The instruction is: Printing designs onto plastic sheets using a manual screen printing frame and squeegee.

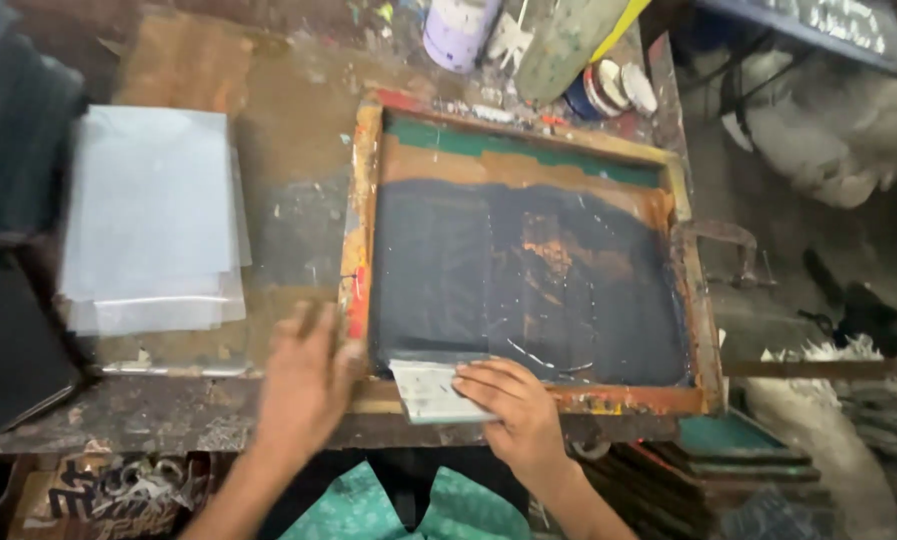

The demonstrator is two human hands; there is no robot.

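Both hands low, forearms converging; left hand (306, 385) flat, blurred; right hand (513, 410) fingers curled, gripping.

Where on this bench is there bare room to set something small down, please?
Bare patches: the strip between the stack of clear sheets and the wooden screen frame, and the brown corner behind the sheets. The bench's back edge is crowded with paint pots. The left hand and right hand fill the front edge.
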